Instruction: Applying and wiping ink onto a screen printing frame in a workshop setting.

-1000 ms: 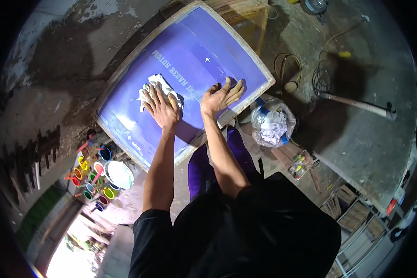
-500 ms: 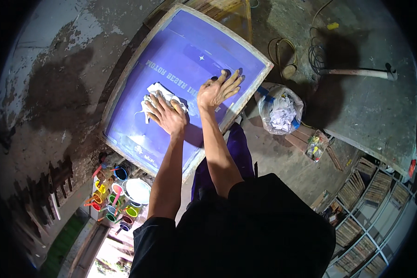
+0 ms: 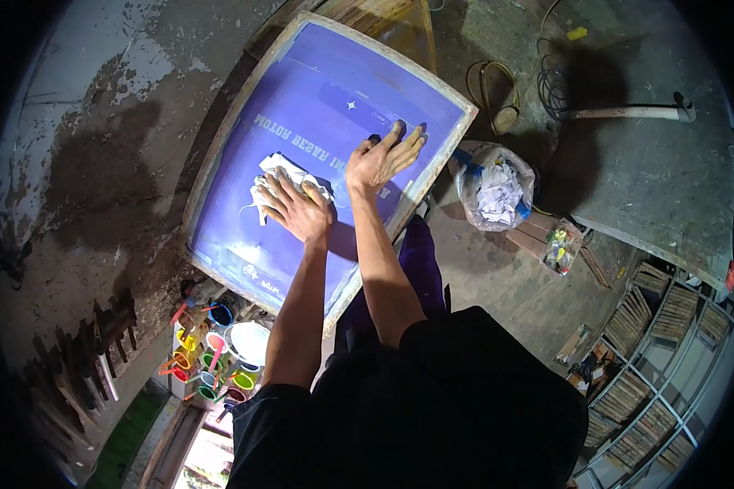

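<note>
A purple-blue printing screen (image 3: 245, 196) in a worn, pale-edged frame lies tilted before me, with pale lettering and a small star mark on its mesh. My left hand (image 3: 302, 213) presses a crumpled white cloth (image 3: 279, 163) against the mesh, left of the middle, fingers spread over it. Farther right, near the frame's right side, my right hand (image 3: 373, 165) hovers over or rests on the mesh; contact cannot be made out. Its fingers are stretched apart and hold nothing.
Several open paint pots (image 3: 214, 363) with sticks stand below left, beside a white round tub (image 3: 247, 343). At right are a plastic bag of crumpled paper (image 3: 498, 196), coiled cables (image 3: 553, 90), a pale pipe-like handle (image 3: 624, 113) and a metal rack (image 3: 646, 363).
My left hand and the cloth have slid slightly to the right over the screen. The right hand stays nearly in place. The whole view has shifted a little.
</note>
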The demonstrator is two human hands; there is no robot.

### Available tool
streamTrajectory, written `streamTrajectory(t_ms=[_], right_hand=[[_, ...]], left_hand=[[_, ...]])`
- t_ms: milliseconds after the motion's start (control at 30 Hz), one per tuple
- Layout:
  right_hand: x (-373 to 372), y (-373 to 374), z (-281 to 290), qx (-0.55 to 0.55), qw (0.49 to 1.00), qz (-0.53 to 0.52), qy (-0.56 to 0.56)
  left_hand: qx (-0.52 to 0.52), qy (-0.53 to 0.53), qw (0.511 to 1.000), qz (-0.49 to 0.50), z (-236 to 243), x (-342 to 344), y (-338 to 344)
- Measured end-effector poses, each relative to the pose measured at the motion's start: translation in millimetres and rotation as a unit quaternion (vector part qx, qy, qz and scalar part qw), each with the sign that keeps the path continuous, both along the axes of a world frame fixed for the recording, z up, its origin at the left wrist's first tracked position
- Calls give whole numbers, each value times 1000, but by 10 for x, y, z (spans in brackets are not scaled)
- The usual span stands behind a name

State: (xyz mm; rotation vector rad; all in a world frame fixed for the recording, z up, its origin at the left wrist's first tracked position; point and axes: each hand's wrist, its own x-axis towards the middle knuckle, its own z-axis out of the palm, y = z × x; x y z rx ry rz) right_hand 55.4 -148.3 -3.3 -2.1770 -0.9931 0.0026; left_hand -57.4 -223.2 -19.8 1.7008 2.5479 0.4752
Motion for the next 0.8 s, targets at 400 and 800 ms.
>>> streamTrajectory(t_ms=[400, 800], right_hand=[[-29, 27, 79, -79, 997, 13, -4], [-41, 35, 41, -11, 1000, -14, 18]], left_hand=[[1, 2, 1000, 2, -13, -1, 7], [9, -6, 1000, 5, -18, -6, -6]])
